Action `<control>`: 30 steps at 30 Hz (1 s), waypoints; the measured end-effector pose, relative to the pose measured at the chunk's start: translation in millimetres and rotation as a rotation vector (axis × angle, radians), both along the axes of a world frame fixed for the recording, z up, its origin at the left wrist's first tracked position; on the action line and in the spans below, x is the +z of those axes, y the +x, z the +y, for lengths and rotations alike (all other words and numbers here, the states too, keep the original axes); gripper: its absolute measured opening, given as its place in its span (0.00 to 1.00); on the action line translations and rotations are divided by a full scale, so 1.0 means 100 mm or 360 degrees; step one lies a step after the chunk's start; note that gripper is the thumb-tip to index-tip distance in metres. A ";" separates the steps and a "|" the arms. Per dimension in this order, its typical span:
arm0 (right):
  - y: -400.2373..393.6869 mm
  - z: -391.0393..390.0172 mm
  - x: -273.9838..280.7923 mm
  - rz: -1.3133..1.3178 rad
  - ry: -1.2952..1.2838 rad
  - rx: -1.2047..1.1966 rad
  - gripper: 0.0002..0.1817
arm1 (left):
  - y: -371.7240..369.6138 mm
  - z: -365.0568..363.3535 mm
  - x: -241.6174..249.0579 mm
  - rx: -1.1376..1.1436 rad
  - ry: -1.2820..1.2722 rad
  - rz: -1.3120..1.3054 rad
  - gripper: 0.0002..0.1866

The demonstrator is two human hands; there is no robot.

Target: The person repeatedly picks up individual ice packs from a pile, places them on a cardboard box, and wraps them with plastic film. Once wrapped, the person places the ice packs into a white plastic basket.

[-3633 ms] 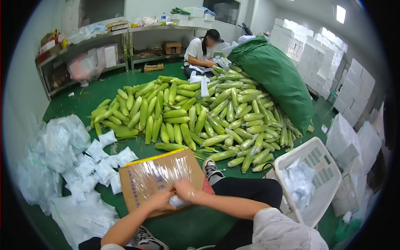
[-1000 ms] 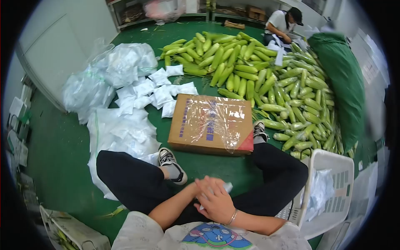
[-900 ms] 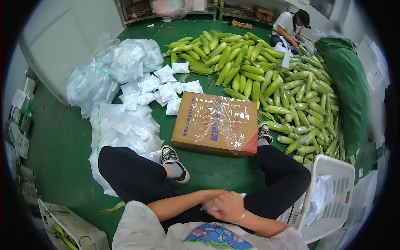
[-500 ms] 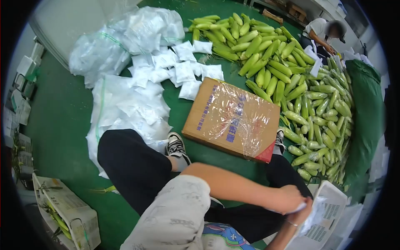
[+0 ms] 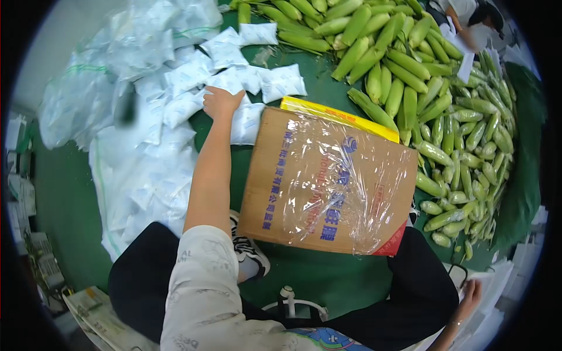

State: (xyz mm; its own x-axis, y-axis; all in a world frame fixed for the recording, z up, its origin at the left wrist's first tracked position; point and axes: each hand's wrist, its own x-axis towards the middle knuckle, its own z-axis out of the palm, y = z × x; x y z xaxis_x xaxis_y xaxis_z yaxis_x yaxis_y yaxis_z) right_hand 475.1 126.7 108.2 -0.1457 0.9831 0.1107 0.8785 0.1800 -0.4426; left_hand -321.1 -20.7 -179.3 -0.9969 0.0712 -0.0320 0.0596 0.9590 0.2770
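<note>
My left hand (image 5: 222, 104) is stretched forward over the pile of white ice packs. Its fingers are curled at the edge of a pillow-shaped ice pack (image 5: 227, 81) with faint blue print, with the thumb out to the right. Another ice pack (image 5: 246, 123) lies just below the hand. My right hand (image 5: 469, 299) is low at the right edge, its fingers closed on a white plastic bag (image 5: 490, 285); part of the grip is hidden. Between my legs and the piles sits a taped cardboard box (image 5: 328, 187), with a yellow strip (image 5: 342, 120) along its far side.
Large clear sacks (image 5: 140, 187) of ice packs lie at left. Husked green corn (image 5: 404, 64) is heaped at the back, with wrapped cobs (image 5: 468, 140) at right beside a green sack (image 5: 521, 152). A co-worker (image 5: 468, 17) crouches at the upper right. A crate (image 5: 96, 310) stands lower left.
My left hand has left my right hand at the lower right and reached forward to the ice packs. My right hand has shifted outward to the right. The view has moved closer to the box.
</note>
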 end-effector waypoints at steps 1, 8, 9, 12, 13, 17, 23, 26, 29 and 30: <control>-0.69 -0.10 0.01 0.0132 0.0001 -0.0044 0.14 | 0.00 0.13 -0.11 0.0106 -0.0092 0.0066 0.66; -2.28 -0.98 -0.70 -0.0056 -0.0640 0.0964 0.27 | -0.49 -0.09 -0.14 0.0372 0.1559 -0.0850 0.67; -2.21 -1.08 -0.90 -0.0157 -0.0483 0.1050 0.31 | -0.13 -0.08 0.14 0.0313 0.1544 -0.0866 0.67; -2.25 -1.13 -1.23 -0.0088 -0.0378 0.1060 0.36 | 1.10 -0.16 1.02 -0.1126 0.1077 0.0369 0.60; -2.28 -1.09 -1.34 -0.0080 -0.0275 0.1130 0.33 | 1.46 -0.04 1.25 -0.1441 0.0925 0.0493 0.58; -1.99 -0.97 -1.86 -0.0049 0.0108 0.1540 0.23 | 2.65 0.25 1.62 -0.2006 0.0832 -0.0179 0.58; -2.12 -1.00 -0.76 0.0763 0.0138 0.0879 0.06 | 2.97 -0.01 1.27 -0.2541 0.0435 -0.0175 0.62; -2.68 -0.67 -0.85 0.1045 -0.0096 0.0618 0.03 | 3.04 -0.02 1.32 -0.2715 0.0432 -0.0380 0.63; -3.16 -0.39 -1.48 0.0591 -0.0011 0.1204 0.12 | 2.99 0.02 1.40 -0.2761 0.0265 -0.0427 0.63; -3.18 -0.43 -1.54 0.0598 -0.0014 0.1209 0.12 | 2.97 -0.01 1.37 -0.2812 0.0233 -0.0256 0.64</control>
